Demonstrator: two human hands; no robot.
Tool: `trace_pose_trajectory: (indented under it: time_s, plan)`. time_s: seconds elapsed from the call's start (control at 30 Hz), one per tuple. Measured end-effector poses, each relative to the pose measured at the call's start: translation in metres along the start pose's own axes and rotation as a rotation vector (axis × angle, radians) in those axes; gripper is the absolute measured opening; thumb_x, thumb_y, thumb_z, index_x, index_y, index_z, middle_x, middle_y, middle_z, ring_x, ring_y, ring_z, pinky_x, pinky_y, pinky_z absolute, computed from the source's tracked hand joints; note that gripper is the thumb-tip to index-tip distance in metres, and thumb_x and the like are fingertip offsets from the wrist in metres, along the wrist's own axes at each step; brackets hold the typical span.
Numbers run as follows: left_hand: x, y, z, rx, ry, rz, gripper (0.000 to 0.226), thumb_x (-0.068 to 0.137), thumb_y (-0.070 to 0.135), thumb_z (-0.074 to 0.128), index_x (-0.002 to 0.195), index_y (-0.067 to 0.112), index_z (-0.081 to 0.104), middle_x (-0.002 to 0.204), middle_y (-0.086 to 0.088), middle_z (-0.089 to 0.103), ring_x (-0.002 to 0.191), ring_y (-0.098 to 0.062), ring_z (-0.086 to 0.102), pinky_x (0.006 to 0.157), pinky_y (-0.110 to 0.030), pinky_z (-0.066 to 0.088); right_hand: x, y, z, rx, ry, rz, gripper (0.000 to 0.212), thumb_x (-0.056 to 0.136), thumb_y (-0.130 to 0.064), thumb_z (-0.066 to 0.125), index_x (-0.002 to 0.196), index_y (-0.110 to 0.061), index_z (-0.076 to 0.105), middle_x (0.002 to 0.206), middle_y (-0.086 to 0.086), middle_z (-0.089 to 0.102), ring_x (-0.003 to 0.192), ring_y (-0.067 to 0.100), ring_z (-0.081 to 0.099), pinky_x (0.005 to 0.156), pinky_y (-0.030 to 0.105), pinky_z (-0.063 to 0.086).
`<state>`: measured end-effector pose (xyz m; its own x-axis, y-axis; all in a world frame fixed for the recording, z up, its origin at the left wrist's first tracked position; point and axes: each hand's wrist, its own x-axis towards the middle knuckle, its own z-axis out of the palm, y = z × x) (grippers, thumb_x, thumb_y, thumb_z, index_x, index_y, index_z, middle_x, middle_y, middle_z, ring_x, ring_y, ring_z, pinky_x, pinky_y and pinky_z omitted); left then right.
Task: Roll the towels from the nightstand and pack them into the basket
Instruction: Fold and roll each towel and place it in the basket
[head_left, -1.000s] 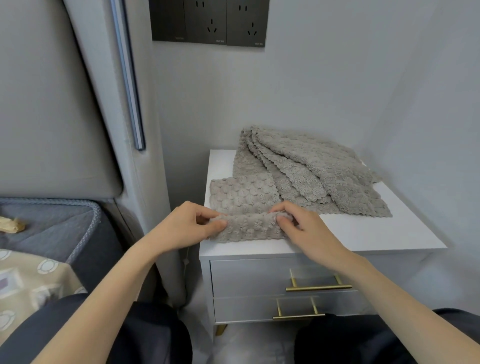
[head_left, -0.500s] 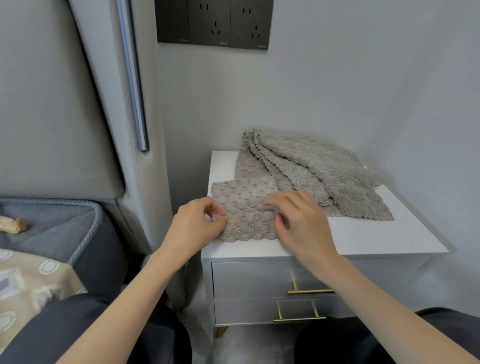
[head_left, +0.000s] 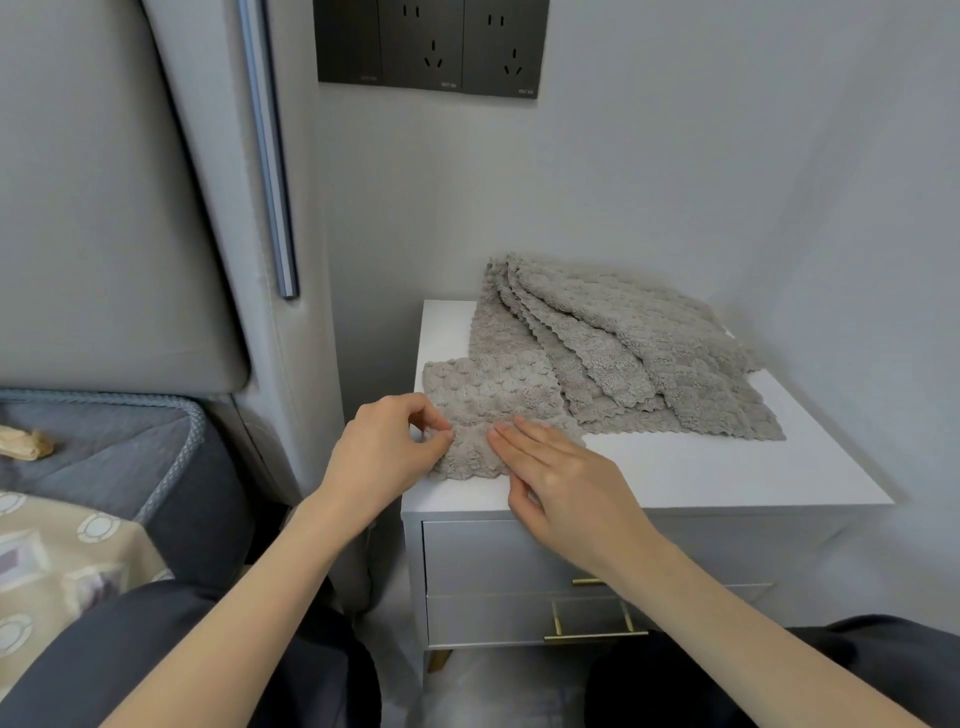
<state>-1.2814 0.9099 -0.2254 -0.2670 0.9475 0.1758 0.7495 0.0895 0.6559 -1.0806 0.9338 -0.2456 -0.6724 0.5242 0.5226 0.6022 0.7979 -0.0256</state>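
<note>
Two hands work one gray towel (head_left: 493, 389) at the nightstand (head_left: 701, 478) front edge: left hand (head_left: 387, 449) pinches the started roll's end, prob. to keep it tight, right hand (head_left: 566, 480) presses flat w/ straight fingers to pin it, other towels (head_left: 639, 348) fanned just beyond both hands, basket not in view.

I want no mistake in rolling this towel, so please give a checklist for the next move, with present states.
1. Left hand pinches the rolled edge of the grey bobbled fleece towel: ok.
2. Right hand presses flat on the roll: ok.
3. Towel lies on the white two-drawer nightstand: ok.
4. Fanned stack of grey towels covers its far part: not ok.
5. Basket within reach: cannot tell, not in view.
</note>
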Motion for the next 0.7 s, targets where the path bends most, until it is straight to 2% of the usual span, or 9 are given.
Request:
trace_pose_trajectory:
  time_s: [0.07, 0.13, 0.23, 0.33, 0.4, 0.47, 0.53, 0.63, 0.7]
  plan:
    - [-0.001, 0.000, -0.001, 0.031, 0.012, 0.008, 0.012, 0.081, 0.034, 0.069, 0.071, 0.036, 0.062, 0.061, 0.018, 0.051, 0.057, -0.002, 0.048, 0.052, -0.022, 0.034, -0.003, 0.007, -0.003, -0.007, -0.011, 0.030, 0.043, 0.074, -0.006, 0.074, 0.116, -0.008, 0.069, 0.119, 0.005, 0.068, 0.113, 0.018, 0.063, 0.096, 0.037, 0.052]
    - [-0.004, 0.000, -0.001, 0.076, 0.038, 0.058, 0.011, 0.082, 0.033, 0.067, 0.073, 0.036, 0.063, 0.071, 0.018, 0.052, 0.062, -0.003, 0.047, 0.055, -0.022, 0.035, -0.007, 0.014, -0.006, -0.020, -0.020, 0.052, 0.041, 0.076, -0.008, 0.074, 0.117, -0.009, 0.069, 0.120, 0.004, 0.067, 0.114, 0.017, 0.063, 0.097, 0.036, 0.051]
    - [-0.009, 0.002, -0.001, 0.114, 0.065, 0.246, 0.005, 0.085, 0.022, 0.067, 0.085, 0.026, 0.070, 0.090, 0.014, 0.058, 0.083, -0.008, 0.048, 0.071, -0.024, 0.041, -0.010, 0.021, -0.010, -0.019, -0.026, 0.093, 0.040, 0.079, -0.013, 0.076, 0.118, -0.010, 0.069, 0.120, 0.002, 0.067, 0.113, 0.016, 0.063, 0.096, 0.033, 0.051]
    - [-0.012, 0.000, -0.001, 0.133, 0.052, 0.411, 0.012, 0.088, 0.016, 0.065, 0.096, 0.017, 0.074, 0.095, 0.008, 0.067, 0.093, -0.014, 0.056, 0.083, -0.027, 0.045, -0.011, 0.025, -0.013, 0.010, -0.066, 0.108, 0.041, 0.084, -0.014, 0.072, 0.124, -0.013, 0.065, 0.127, 0.000, 0.063, 0.120, 0.015, 0.058, 0.097, 0.029, 0.047]
    - [-0.015, -0.003, -0.004, 0.162, 0.026, 0.456, 0.021, 0.086, 0.028, 0.067, 0.104, 0.018, 0.072, 0.100, 0.009, 0.067, 0.097, -0.012, 0.057, 0.088, -0.025, 0.045, -0.009, 0.028, -0.014, 0.048, -0.127, 0.134, 0.044, 0.094, -0.017, 0.057, 0.138, -0.019, 0.052, 0.141, -0.007, 0.051, 0.132, 0.008, 0.045, 0.105, 0.021, 0.036]
    - [-0.017, -0.006, -0.006, 0.224, -0.024, 0.460, 0.043, 0.079, 0.044, 0.071, 0.114, 0.019, 0.068, 0.107, 0.009, 0.066, 0.103, -0.011, 0.056, 0.092, -0.024, 0.044, -0.008, 0.033, -0.013, 0.087, -0.176, 0.158, 0.047, 0.099, -0.018, 0.046, 0.145, -0.025, 0.040, 0.147, -0.013, 0.041, 0.138, 0.003, 0.035, 0.109, 0.018, 0.030]
    - [-0.016, -0.007, -0.007, 0.262, -0.038, 0.475, 0.049, 0.077, 0.041, 0.073, 0.120, 0.018, 0.065, 0.111, 0.005, 0.066, 0.107, -0.015, 0.057, 0.094, -0.029, 0.045, -0.007, 0.036, -0.013, 0.120, -0.185, 0.182, 0.048, 0.098, -0.015, 0.045, 0.144, -0.026, 0.041, 0.146, -0.012, 0.044, 0.136, 0.004, 0.038, 0.108, 0.022, 0.035]
    - [-0.014, -0.006, -0.008, 0.277, -0.059, 0.503, 0.040, 0.084, 0.026, 0.071, 0.122, 0.017, 0.064, 0.112, 0.001, 0.068, 0.108, -0.020, 0.059, 0.094, -0.036, 0.047, -0.006, 0.037, -0.013, 0.130, -0.161, 0.184, 0.048, 0.094, -0.009, 0.049, 0.139, -0.024, 0.049, 0.140, -0.008, 0.052, 0.130, 0.009, 0.047, 0.101, 0.029, 0.045]
    - [-0.012, -0.008, -0.011, 0.264, -0.085, 0.515, 0.039, 0.085, 0.022, 0.070, 0.123, 0.017, 0.064, 0.113, 0.001, 0.068, 0.109, -0.020, 0.060, 0.094, -0.035, 0.047, -0.006, 0.037, -0.011, 0.138, -0.129, 0.177, 0.046, 0.091, -0.006, 0.052, 0.135, -0.022, 0.055, 0.133, -0.005, 0.058, 0.124, 0.012, 0.054, 0.095, 0.032, 0.049]
